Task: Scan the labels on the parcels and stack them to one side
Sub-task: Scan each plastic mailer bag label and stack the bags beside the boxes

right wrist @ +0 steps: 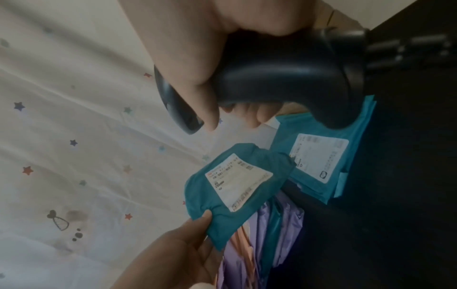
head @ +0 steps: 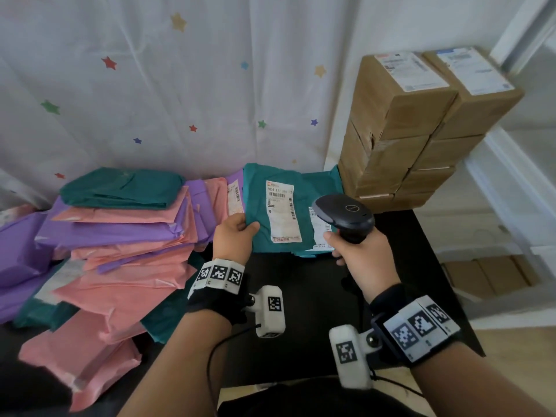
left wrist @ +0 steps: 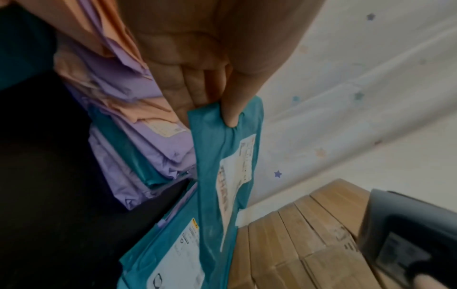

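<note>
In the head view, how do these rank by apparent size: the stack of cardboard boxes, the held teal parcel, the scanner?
Largest to smallest:
1. Box stack
2. Teal parcel, partly hidden by the scanner
3. Scanner
The scanner is nearer the camera, yet looks smallest.

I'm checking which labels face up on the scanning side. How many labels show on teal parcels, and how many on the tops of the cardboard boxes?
Labels on teal parcels: 2, one on the held teal parcel, one on the teal parcel lying beneath it.
Labels on cardboard box tops: 2, one on the left cardboard box, one on the right cardboard box.
Total: 4.
</note>
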### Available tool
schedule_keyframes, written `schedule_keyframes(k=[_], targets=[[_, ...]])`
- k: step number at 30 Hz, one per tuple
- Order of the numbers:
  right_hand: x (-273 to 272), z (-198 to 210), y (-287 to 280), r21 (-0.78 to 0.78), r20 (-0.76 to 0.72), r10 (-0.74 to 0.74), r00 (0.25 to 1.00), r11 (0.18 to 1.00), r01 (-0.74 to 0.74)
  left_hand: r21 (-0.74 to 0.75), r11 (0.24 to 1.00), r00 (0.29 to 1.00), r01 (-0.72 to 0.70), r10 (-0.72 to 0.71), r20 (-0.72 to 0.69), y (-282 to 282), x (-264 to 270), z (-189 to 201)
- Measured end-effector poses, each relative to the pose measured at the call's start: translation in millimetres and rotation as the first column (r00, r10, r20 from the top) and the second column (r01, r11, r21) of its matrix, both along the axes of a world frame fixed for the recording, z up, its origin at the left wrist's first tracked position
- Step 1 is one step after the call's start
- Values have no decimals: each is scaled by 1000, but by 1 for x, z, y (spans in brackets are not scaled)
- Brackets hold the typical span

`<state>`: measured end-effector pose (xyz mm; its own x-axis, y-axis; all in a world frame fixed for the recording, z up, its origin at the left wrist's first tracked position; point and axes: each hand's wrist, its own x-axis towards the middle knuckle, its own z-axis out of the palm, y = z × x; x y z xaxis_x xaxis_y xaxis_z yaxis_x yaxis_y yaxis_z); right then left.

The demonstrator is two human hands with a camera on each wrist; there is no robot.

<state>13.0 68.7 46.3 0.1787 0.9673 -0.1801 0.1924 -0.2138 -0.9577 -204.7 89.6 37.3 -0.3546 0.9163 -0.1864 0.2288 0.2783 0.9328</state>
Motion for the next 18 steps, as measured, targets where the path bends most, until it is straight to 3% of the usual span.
schedule_keyframes(k=[4,7,18], targets=[[-6,3,0,-84,-92,51,994,995,-59,-52,996,946,-74,86,311,0,1,-8],[-8,8,0,-112,-123,65,990,991,-79,-42,995,892,-92,100,440,1,1,-10],[-6,19,4,-131,-71,64,995,989,-73,-9,998,866,-66,62,496,7,0,-18]])
